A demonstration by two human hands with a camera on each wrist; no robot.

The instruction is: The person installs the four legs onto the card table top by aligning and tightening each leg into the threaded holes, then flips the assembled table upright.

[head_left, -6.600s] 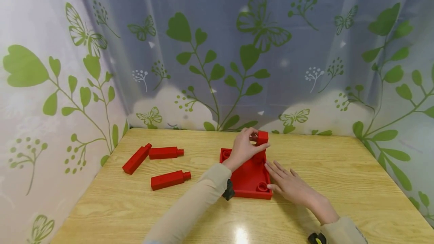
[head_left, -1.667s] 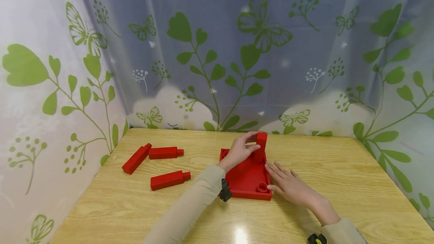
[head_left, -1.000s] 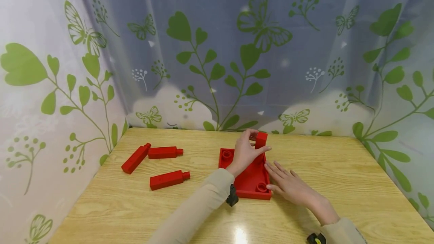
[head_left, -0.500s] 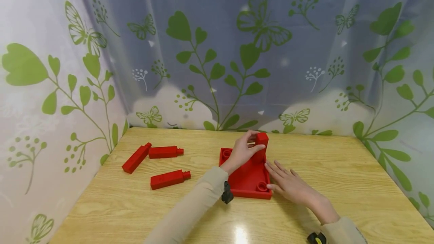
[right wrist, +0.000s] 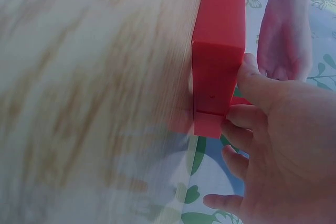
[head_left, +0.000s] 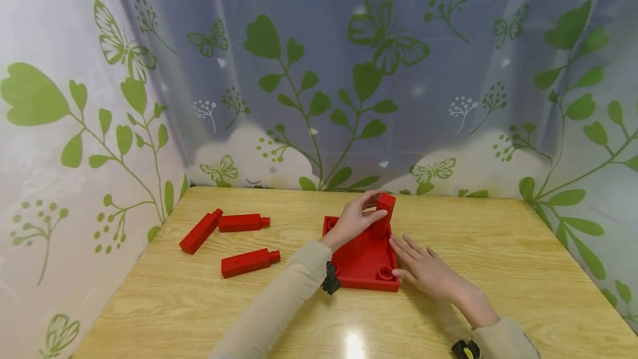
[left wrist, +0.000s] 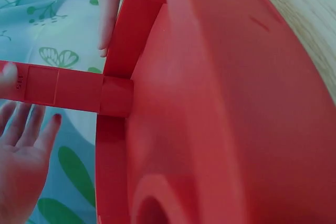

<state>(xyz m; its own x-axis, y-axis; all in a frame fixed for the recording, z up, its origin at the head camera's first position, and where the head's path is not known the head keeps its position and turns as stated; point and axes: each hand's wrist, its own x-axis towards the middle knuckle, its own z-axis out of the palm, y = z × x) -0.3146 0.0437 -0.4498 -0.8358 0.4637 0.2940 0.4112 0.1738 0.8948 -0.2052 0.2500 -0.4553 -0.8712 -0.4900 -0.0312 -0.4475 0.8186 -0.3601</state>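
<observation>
A shallow red square panel [head_left: 364, 262] with a raised rim and round corner sockets lies on the table. At its far right corner stands a red square post [head_left: 385, 212]. My left hand [head_left: 351, 223] grips the post's upper part between thumb and fingers. The left wrist view shows the post [left wrist: 68, 90] rising from a round socket [left wrist: 116, 97]; its lower end is hidden there. Along the panel's right wall lies my right hand [head_left: 423, 270], fingers extended. In the right wrist view, that hand's thumb and index fingertip meet the panel's side [right wrist: 215, 77].
Three more red posts with narrow necked ends lie on the wooden table [head_left: 164, 303] at the left: one slanted post [head_left: 201, 231], one beside it [head_left: 241, 222], and a nearer post [head_left: 249, 262]. A patterned curtain [head_left: 319, 71] hangs behind the table.
My left hand has shifted its grip on the post, the thumb moving from across its front back toward its left side. The post has turned slightly. My right hand stays at the panel's wall.
</observation>
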